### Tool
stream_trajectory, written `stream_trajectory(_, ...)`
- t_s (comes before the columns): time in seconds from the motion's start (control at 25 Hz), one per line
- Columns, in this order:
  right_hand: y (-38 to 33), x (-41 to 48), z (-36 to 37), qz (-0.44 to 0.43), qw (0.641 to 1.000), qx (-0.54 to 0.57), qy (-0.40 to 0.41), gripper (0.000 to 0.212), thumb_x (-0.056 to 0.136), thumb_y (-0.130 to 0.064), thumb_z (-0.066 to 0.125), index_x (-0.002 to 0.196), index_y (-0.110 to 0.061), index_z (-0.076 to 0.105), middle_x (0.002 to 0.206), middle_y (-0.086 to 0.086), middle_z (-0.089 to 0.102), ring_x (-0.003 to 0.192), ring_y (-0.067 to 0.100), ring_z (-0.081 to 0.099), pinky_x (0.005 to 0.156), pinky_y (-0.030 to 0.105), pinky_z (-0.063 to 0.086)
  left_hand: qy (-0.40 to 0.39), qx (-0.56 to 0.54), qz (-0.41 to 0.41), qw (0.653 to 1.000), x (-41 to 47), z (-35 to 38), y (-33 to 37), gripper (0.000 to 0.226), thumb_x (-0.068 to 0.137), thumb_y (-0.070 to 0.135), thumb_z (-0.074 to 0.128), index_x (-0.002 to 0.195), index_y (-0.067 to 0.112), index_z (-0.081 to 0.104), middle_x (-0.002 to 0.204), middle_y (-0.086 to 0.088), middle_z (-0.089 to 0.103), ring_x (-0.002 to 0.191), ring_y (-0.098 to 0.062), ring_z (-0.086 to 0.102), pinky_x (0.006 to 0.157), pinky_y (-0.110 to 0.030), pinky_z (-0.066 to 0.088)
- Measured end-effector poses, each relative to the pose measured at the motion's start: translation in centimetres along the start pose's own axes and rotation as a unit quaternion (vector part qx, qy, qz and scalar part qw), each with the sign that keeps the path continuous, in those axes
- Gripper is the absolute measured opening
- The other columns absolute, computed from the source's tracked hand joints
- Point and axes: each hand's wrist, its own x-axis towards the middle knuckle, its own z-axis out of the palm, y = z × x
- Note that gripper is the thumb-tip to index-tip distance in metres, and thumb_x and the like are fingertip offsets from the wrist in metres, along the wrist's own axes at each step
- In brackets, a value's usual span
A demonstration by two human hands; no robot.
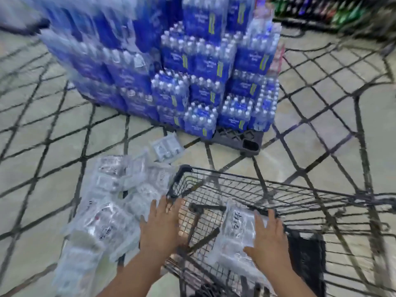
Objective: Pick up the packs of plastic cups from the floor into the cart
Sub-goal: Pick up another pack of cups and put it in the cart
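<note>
I see one clear plastic-wrapped pack of cups [237,234] lying in the black wire cart [278,189]. My right hand [267,243] rests flat on it, fingers straight, gripping nothing. My left hand [160,226] hovers spread and empty over the cart's left rim. I judge this pack delivered. The next move is a reach left to the heap of floor packs [111,211], which is too blurred to count, perhaps six. One more stray pack [167,150] lies apart, near the blue bottled-water stack [203,82]

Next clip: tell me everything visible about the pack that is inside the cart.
The pack is a clear, crinkled plastic sleeve with dark print near its top. It lies tilted inside the cart, on the wire. The right hand, fingers straight, lies against its right edge. Blur hides the cups.
</note>
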Motion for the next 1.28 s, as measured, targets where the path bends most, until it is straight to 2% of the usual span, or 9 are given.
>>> stream_trajectory(0.08,-4.8,-1.4,-1.1,-0.029,0.999,-0.023,0.034,0.107,0.091,-0.06,0.069,0.165,-0.026,0.0,0.17,0.018,-0.016,0.158,0.042,-0.003,0.126,0.05,0.022,0.046,-0.057,-0.053,0.996,-2.6,-0.7,-5.7,0.119,0.076,0.07,0.071,0.154,0.048,-0.016,0.167,-0.002,-0.019,0.154,-0.033,-0.008,0.119,-0.064,0.018)
stream_trajectory(0.24,-16.6,-5.1,-0.8,-0.101,0.99,-0.067,0.072,0.105,0.091,-0.06,0.068,0.165,-0.026,0.0,0.171,0.019,-0.011,0.158,0.041,-0.001,0.127,0.048,0.016,0.08,-0.084,-0.142,0.983,-10.3,1.1,-19.5,0.123,0.077,0.072,0.068,0.142,0.051,-0.034,0.166,-0.001,-0.024,0.153,-0.032,-0.015,0.119,-0.063,0.015)
stream_trajectory(0.4,-28.7,-9.6,2.1,-0.178,0.975,-0.104,0.087,0.103,0.09,-0.063,0.066,0.165,-0.026,0.007,0.171,0.018,-0.008,0.158,0.04,0.003,0.127,0.044,0.017,0.1,-0.135,-0.243,0.955,-18.8,4.4,-32.1,0.124,0.074,0.071,0.072,0.149,0.052,-0.025,0.166,-0.002,-0.024,0.153,-0.033,-0.012,0.118,-0.062,0.018)
stream_trajectory(0.56,-38.8,-14.9,6.2,-0.275,0.944,-0.17,0.06,0.103,0.088,-0.067,0.065,0.165,-0.026,0.008,0.17,0.02,-0.007,0.157,0.041,0.006,0.128,0.045,0.018,0.107,-0.189,-0.335,0.917,-26.2,6.6,-41.5,0.121,0.072,0.073,0.07,0.153,0.049,-0.018,0.167,-0.003,-0.019,0.154,-0.035,-0.007,0.117,-0.061,0.021)
stream_trajectory(0.8,-47.4,-16.8,7.3,-0.325,0.917,-0.23,0.038,0.105,0.09,-0.069,0.061,0.165,-0.029,-0.002,0.17,0.018,-0.019,0.158,0.042,0.001,0.127,0.044,0.021,0.122,-0.225,-0.406,0.877,-30.2,8.0,-47.4,0.118,0.072,0.077,0.066,0.157,0.046,-0.01,0.167,-0.005,-0.015,0.153,-0.034,-0.001,0.116,-0.057,0.027)
stream_trajectory(0.96,-51.5,-16.0,8.3,-0.348,0.903,-0.247,0.045,0.109,0.09,-0.067,0.062,0.165,-0.026,-0.005,0.171,0.018,-0.015,0.158,0.041,0.002,0.125,0.043,0.025,0.109,-0.242,-0.427,0.864,-30.4,8.9,-49.0,0.121,0.071,0.079,0.065,0.155,0.045,-0.015,0.167,-0.003,-0.016,0.153,-0.034,0.0,0.116,-0.056,0.026)
stream_trajectory(1.12,-55.0,-13.7,9.1,-0.376,0.887,-0.268,0.028,0.109,0.091,-0.062,0.062,0.165,-0.026,-0.01,0.171,0.016,-0.012,0.159,0.039,0.004,0.126,0.044,0.024,0.108,-0.236,-0.468,0.845,-29.1,8.8,-52.1,0.118,0.074,0.081,0.059,0.157,0.039,-0.014,0.168,-0.002,-0.005,0.152,-0.031,0.006,0.114,-0.051,0.033)
stream_trajectory(1.28,-57.6,-8.8,8.6,-0.374,0.882,-0.288,0.002,0.11,0.091,-0.062,0.063,0.165,-0.027,-0.01,0.171,0.017,-0.015,0.158,0.04,0.004,0.125,0.046,0.024,0.08,-0.239,-0.485,0.837,-24.5,7.6,-54.0,0.118,0.075,0.081,0.057,0.157,0.037,-0.014,0.168,-0.003,-0.002,0.153,-0.031,0.007,0.114,-0.05,0.035)
